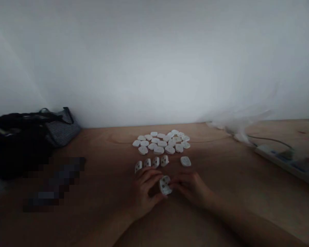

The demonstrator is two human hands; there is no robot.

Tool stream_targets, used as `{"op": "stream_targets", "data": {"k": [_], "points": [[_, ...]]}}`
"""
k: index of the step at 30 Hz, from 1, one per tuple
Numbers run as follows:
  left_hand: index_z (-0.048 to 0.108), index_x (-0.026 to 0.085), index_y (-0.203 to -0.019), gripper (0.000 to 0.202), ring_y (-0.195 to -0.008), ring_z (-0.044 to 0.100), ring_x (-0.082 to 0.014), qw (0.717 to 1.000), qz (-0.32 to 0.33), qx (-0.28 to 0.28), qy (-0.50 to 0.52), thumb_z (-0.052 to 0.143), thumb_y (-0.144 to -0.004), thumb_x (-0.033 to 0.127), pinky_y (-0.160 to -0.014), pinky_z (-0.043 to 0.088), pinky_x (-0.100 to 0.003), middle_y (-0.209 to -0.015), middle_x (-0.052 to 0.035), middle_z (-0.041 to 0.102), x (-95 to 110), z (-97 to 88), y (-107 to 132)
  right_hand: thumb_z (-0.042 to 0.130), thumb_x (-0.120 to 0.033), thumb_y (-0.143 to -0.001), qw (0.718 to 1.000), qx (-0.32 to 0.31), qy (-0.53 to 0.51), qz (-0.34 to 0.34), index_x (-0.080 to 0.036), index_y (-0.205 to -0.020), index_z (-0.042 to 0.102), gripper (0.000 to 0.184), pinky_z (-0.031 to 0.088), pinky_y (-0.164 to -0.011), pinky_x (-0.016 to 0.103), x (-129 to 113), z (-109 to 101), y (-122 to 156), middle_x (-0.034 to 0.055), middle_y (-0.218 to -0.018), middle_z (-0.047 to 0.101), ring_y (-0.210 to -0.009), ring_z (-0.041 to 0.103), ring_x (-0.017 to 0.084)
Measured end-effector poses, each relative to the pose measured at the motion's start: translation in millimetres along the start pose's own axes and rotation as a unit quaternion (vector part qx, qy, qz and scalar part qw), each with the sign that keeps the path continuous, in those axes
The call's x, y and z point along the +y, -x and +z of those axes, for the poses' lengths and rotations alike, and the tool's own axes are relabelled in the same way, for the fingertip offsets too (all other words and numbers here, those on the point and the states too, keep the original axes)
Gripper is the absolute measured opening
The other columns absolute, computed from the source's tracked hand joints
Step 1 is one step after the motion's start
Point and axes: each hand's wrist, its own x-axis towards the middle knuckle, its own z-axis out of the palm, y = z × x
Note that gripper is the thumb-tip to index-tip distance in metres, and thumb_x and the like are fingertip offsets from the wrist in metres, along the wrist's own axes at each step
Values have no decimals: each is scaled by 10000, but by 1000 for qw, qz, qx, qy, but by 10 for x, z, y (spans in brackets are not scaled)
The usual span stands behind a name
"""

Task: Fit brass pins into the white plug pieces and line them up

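A small white plastic piece with dark holes, like a socket part, is held up on its edge above the table. My left hand grips it between thumb and fingers from the left. The fingers of my right hand are pinched together at its right face; whether they hold something small there is hidden. Just beyond my hands, several similar socket parts stand on edge in a row. To the right of that row, one white piece lies flat by itself.
Behind the row, several white plastic pieces lie spread in a cluster. At the left are a black bag and a blurred-out dark object. A power strip with cables and clear plastic wrap lie at the right. A wall closes the back.
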Motion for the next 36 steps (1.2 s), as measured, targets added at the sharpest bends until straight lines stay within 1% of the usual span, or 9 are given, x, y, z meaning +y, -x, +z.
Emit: {"op": "stream_targets", "data": {"k": [3,7,12,18,22,25,31,34,36], "points": [[622,202,-1053,439,-1054,506,-274,1000,1,2,-4,682,-715,476,-925,420,-424,-1038,-84,629,6,-2,-5,569,-249,-823,999,25,-24,10,-196,-897,669,136,466,-663,243,-6,26,0,38,-824,664,-727,602,152],[616,200,-1066,444,-1046,506,-273,1000,12,5,0,653,-736,495,-914,422,-417,-1039,-86,628,-5,9,3,640,-309,-767,997,51,-19,53,-191,-1096,595,353,462,-678,273,-14,31,-13,41,-855,639,-750,574,168],[616,206,-1084,449,-1054,496,-267,999,39,-4,-9,615,-760,517,-927,413,-410,-1038,-81,632,-9,21,14,615,-377,-788,990,-38,-95,98,-192,-934,662,240,460,-655,265,48,47,-9,17,-788,662,-710,586,159],[607,202,-1102,468,-1038,505,-270,998,67,-7,-15,588,-774,535,-923,405,-415,-1016,-82,641,40,33,11,705,-374,-694,971,-5,-166,173,-156,-794,607,259,436,-535,219,132,128,6,-2,-666,619,-595,553,123],[624,188,-1074,460,-1036,505,-264,999,51,3,-4,581,-777,537,-914,417,-405,-1019,-88,637,52,21,-1,781,-376,-597,972,-22,-200,123,-168,-989,596,481,450,-565,226,123,45,-10,-1,-748,626,-634,559,125],[635,204,-1057,469,-1016,514,-260,1000,22,5,17,570,-768,567,-899,428,-405,-1010,-88,635,28,17,-9,842,-347,-487,982,-46,-165,75,-204,-1077,596,655,466,-631,266,92,-21,-15,10,-821,643,-724,579,168],[636,210,-1052,527,-991,535,-265,998,-6,0,56,694,-653,550,-886,443,-405,-976,-83,631,6,35,0,791,-381,-577,997,-28,-58,38,-208,-966,656,447,451,-656,291,39,-24,-17,16,-797,654,-726,581,181],[569,218,-1157,631,-981,560,-259,995,-52,-36,76,733,-626,517,-861,476,-393,-1044,-87,609,34,42,-1,764,-339,-602,1000,7,11,25,-196,-952,649,395,445,-700,303,82,-138,-54,31,-869,659,-785,584,194],[563,222,-1165,550,-992,571,-247,991,-76,-70,79,723,-682,430,-859,488,-378,-1081,-83,601,52,47,-12,726,-336,-641,994,50,83,42,-211,-990,639,380,424,-780,341,167,-258,-102,42,-938,658,-866,578,217]]}}
